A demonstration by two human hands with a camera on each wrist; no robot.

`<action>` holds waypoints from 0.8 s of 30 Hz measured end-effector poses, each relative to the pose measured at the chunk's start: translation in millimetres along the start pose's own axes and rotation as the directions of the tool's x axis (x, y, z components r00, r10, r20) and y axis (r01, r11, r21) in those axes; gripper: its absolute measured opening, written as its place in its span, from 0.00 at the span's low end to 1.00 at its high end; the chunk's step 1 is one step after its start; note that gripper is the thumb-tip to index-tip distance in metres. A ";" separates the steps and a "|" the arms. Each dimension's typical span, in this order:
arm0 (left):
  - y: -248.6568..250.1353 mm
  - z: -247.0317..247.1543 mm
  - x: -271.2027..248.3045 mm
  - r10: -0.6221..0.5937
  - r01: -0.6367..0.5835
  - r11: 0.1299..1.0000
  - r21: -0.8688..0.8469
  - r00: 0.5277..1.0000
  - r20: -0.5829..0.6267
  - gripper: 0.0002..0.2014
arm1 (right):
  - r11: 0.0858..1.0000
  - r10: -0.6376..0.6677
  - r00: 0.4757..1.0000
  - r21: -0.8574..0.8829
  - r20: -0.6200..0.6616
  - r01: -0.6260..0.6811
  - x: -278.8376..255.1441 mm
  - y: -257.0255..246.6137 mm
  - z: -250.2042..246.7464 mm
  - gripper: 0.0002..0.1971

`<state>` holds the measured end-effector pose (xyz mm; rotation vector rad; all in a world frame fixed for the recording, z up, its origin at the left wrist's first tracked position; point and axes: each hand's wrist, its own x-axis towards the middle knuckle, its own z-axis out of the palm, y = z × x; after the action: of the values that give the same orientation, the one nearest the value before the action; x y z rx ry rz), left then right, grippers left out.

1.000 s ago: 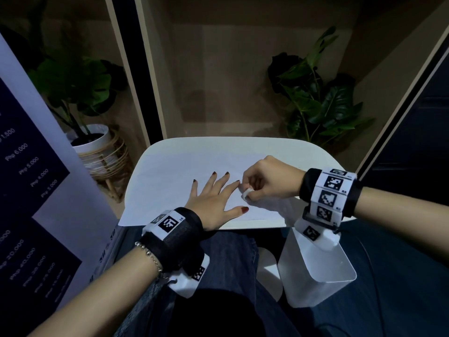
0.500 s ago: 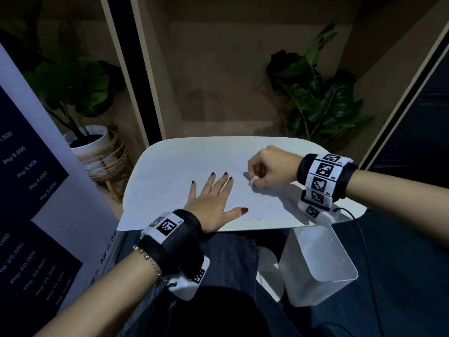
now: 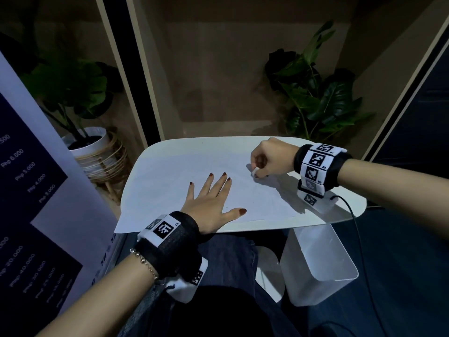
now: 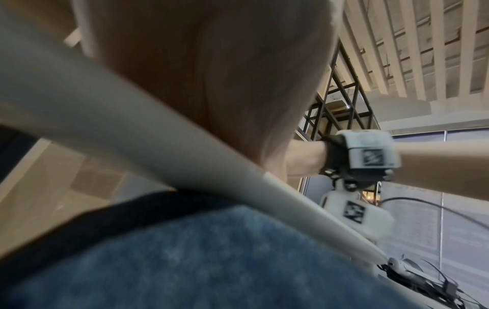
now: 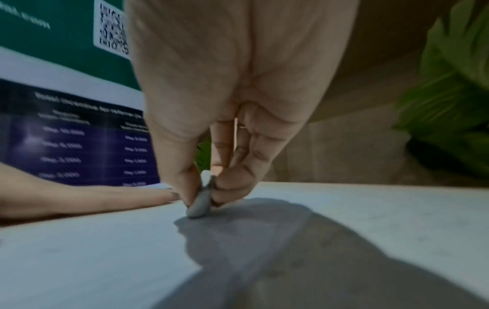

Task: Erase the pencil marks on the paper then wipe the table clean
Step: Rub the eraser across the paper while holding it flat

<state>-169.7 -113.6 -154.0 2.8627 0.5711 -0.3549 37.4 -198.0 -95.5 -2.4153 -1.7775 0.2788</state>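
A white sheet of paper (image 3: 170, 188) covers most of the small white table (image 3: 345, 212). My left hand (image 3: 213, 193) lies flat on the paper near the front edge, fingers spread and straight. My right hand (image 3: 261, 166) is at the paper's far right part and pinches a small white eraser (image 3: 255, 171) between thumb and fingers. In the right wrist view the eraser (image 5: 199, 203) touches the paper (image 5: 92, 250) with its lower end. Pencil marks are too faint to make out.
A white bin (image 3: 320, 266) stands under the table's right side, by my legs in blue jeans (image 3: 228, 261). A potted plant in a rattan stand (image 3: 97, 154) is at the left, another plant (image 3: 320, 98) behind the table. A printed banner (image 3: 29, 215) stands close at left.
My right hand has moved with the eraser away from me and to the right, from beside the left fingertips to the paper's far right part. The left hand has stayed flat on the paper.
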 end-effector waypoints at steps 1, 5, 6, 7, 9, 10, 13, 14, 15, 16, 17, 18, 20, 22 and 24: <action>0.4 -0.2 -0.2 0.000 0.000 1.000 0.001 1.000 -0.001 0.42 | 1.000 0.003 1.000 -0.007 -0.005 -0.003 0.2 -0.5 -0.8 0.05; 0.1 0.4 -0.6 0.002 -0.002 1.000 -0.013 1.000 -0.002 0.42 | 0.984 -0.120 0.981 0.152 0.149 0.097 -15.1 -20.0 8.9 0.05; -0.1 0.6 -0.6 0.002 -0.002 1.000 -0.012 1.000 -0.001 0.42 | 0.979 -0.145 0.973 0.172 0.182 0.113 -19.3 -22.3 11.7 0.05; -0.4 0.9 -0.5 0.002 -0.002 1.000 -0.009 1.000 0.000 0.42 | 0.980 -0.144 0.973 0.160 0.181 0.116 -20.1 -20.5 12.5 0.05; 0.1 1.1 -0.3 -0.002 0.002 1.000 -0.001 1.000 0.002 0.41 | 0.993 -0.096 0.989 0.083 0.110 0.088 -14.4 -8.8 8.1 0.05; 0.2 1.0 -0.3 -0.004 0.004 1.000 0.005 1.000 0.003 0.41 | 0.998 -0.062 0.995 0.037 0.076 0.059 -10.6 -2.7 4.1 0.05; 1.2 -0.4 -0.8 -0.005 0.005 1.000 0.009 1.000 0.011 0.41 | 0.999 -0.031 0.999 -0.011 0.040 0.032 -6.6 -2.5 -1.5 0.06; 1.4 -0.7 -0.9 -0.003 0.003 1.000 0.004 1.000 0.012 0.41 | 0.998 -0.063 0.997 0.018 0.053 0.063 -8.7 -8.9 0.3 0.06; 1.4 -0.8 -1.0 -0.003 0.003 1.000 0.000 1.000 0.013 0.41 | 0.993 -0.105 0.991 0.054 0.080 0.101 -11.7 -16.4 3.7 0.06; 1.2 -0.8 -1.1 -0.004 0.004 1.000 -0.002 1.000 0.013 0.41 | 0.988 -0.141 0.984 0.082 0.112 0.132 -14.6 -22.4 7.9 0.06; 1.0 -0.7 -1.1 -0.006 0.006 1.000 -0.003 1.000 0.013 0.42 | 0.984 -0.160 0.978 0.097 0.137 0.148 -16.3 -25.1 10.9 0.06; 1.0 -0.8 -1.0 -0.008 0.008 1.000 -0.001 1.000 0.016 0.42 | 0.985 -0.156 0.977 0.100 0.144 0.143 -16.3 -23.5 12.2 0.05; 1.1 -0.6 -1.0 -0.009 0.009 1.000 0.007 1.000 0.021 0.42 | 0.993 -0.104 0.988 0.072 0.112 0.096 -10.8 -11.2 8.8 0.06; 1.0 -0.7 -1.1 -0.008 0.008 1.000 0.015 1.000 0.024 0.42 | 0.999 -0.041 0.996 0.008 0.077 0.041 -2.8 1.9 2.0 0.06; 0.9 -1.3 -1.1 -0.008 0.007 1.000 0.019 1.000 0.023 0.42 | 0.999 -0.008 0.998 -0.049 0.055 0.010 3.8 7.1 -3.3 0.06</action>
<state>-170.1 -114.5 -152.4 2.8714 0.5773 -0.3969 45.8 -196.5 -94.1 -2.4554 -1.8388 0.3073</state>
